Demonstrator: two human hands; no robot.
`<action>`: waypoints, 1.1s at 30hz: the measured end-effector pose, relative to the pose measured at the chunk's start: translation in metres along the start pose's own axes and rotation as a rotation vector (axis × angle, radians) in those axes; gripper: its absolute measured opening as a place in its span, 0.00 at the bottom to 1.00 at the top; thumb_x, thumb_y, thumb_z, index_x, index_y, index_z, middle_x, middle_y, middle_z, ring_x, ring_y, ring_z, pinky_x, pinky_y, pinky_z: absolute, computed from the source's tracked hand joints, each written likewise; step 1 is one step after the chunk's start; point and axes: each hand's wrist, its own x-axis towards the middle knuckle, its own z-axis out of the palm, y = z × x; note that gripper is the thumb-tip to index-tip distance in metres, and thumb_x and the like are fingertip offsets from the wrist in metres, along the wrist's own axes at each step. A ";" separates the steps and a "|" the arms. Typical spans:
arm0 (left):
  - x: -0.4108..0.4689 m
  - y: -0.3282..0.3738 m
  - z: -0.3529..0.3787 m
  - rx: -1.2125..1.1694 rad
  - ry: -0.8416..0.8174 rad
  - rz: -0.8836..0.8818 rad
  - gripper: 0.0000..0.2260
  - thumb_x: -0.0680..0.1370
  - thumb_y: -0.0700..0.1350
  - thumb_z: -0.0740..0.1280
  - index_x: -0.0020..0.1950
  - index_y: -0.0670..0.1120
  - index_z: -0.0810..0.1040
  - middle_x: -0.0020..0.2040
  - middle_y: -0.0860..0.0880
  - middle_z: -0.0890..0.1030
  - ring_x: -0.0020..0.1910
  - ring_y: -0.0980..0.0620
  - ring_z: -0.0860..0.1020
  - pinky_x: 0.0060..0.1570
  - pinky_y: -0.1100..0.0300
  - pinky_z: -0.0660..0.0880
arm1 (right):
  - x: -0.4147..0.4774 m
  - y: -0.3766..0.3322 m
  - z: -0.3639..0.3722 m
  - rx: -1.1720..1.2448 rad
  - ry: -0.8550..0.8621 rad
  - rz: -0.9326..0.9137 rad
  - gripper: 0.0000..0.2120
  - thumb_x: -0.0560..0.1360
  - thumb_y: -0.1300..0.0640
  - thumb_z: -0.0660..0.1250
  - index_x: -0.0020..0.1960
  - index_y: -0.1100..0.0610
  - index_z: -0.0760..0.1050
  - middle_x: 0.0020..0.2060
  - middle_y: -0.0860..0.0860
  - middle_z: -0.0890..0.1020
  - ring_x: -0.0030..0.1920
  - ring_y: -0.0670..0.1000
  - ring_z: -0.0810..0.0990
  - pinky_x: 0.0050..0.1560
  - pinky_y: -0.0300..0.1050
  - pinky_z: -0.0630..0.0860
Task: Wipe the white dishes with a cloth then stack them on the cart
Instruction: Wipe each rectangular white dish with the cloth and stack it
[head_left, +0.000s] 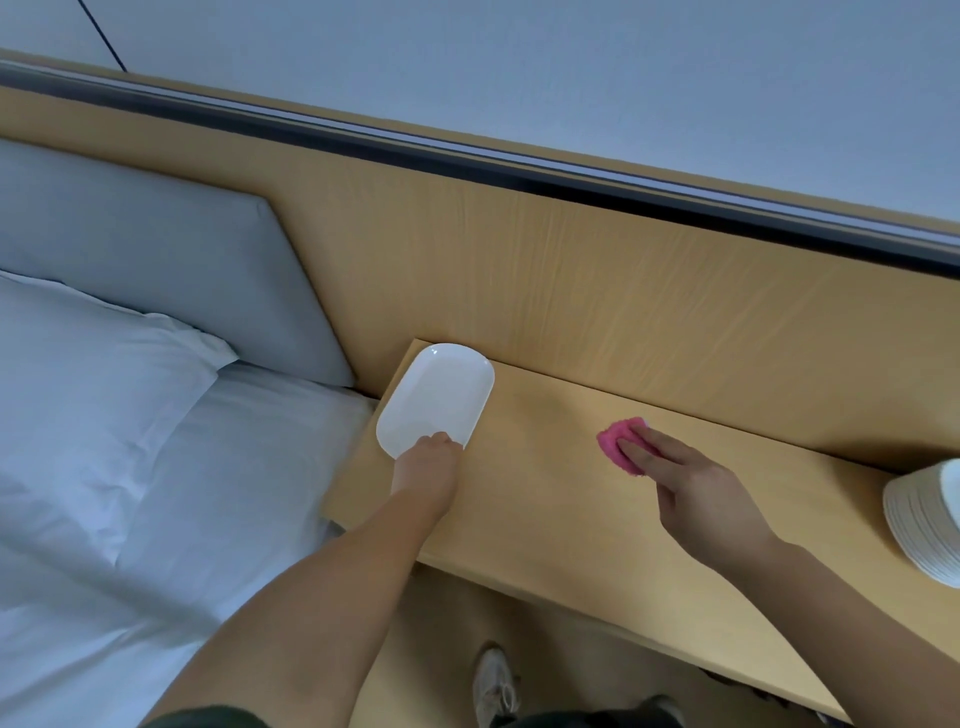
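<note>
A white oblong dish (434, 397) lies at the far left corner of the wooden shelf (545, 499). My left hand (428, 465) grips its near edge. A pink cloth (621, 441) rests on the shelf to the right, and my right hand (691, 486) lies flat on it with fingers stretched out, covering its near part. A stack of several white plates (927, 519) stands at the shelf's right end, partly cut off by the frame edge.
A bed with white sheets (156, 493), a pillow (88, 358) and a grey headboard (156, 260) sits directly left of the shelf. A wooden wall panel (623, 270) rises behind the shelf. My shoe (493, 686) shows on the floor below.
</note>
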 end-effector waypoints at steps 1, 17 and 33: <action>0.000 0.001 -0.001 0.003 0.010 0.005 0.17 0.78 0.36 0.56 0.65 0.46 0.73 0.61 0.49 0.72 0.57 0.49 0.71 0.50 0.57 0.73 | -0.001 0.000 -0.001 -0.002 0.003 0.006 0.33 0.63 0.79 0.69 0.64 0.56 0.79 0.64 0.55 0.78 0.58 0.57 0.82 0.49 0.46 0.77; -0.001 0.254 -0.023 -0.063 0.119 0.511 0.17 0.81 0.50 0.58 0.68 0.46 0.67 0.64 0.48 0.72 0.62 0.46 0.73 0.55 0.53 0.72 | -0.112 0.100 -0.100 -0.028 0.270 0.320 0.33 0.64 0.83 0.63 0.63 0.58 0.79 0.62 0.54 0.79 0.59 0.48 0.76 0.45 0.34 0.73; 0.001 0.514 0.014 -0.006 0.034 0.456 0.14 0.82 0.55 0.52 0.56 0.46 0.68 0.46 0.49 0.78 0.43 0.46 0.77 0.33 0.56 0.65 | -0.262 0.272 -0.186 -0.037 0.320 0.468 0.35 0.65 0.81 0.63 0.66 0.55 0.77 0.65 0.52 0.77 0.66 0.50 0.75 0.56 0.42 0.77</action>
